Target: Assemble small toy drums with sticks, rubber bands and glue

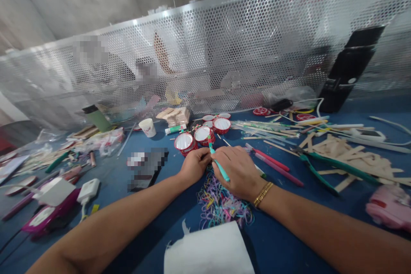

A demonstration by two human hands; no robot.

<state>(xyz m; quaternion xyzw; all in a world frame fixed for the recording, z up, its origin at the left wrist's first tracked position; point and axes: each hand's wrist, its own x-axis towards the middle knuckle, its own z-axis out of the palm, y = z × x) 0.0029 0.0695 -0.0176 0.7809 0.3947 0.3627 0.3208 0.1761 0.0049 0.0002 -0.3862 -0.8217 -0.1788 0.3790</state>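
Note:
My right hand (239, 170), wearing a gold bracelet on its wrist, is closed around a slim turquoise pen-like stick (221, 169) with red and green at its upper end. Pressed up beside it, my left hand (196, 162) has its fingers pinched together; whatever they hold is hidden. Just beyond the hands stand several red-rimmed tins with shiny insides, among them one tin (184, 142) by my left fingers and another tin (203, 135) behind the stick. Below the hands lies a tangled pile of coloured rubber bands (221, 205).
A white paper roll (208, 250) is at the front edge. Green-handled pliers (343, 167) rest on wooden sticks (356, 156) at right, near pink pens (272, 162). A dark phone-like object (149, 171), paper cup (147, 128) and white plug (88, 190) lie left. A perforated metal screen (224, 51) stands behind.

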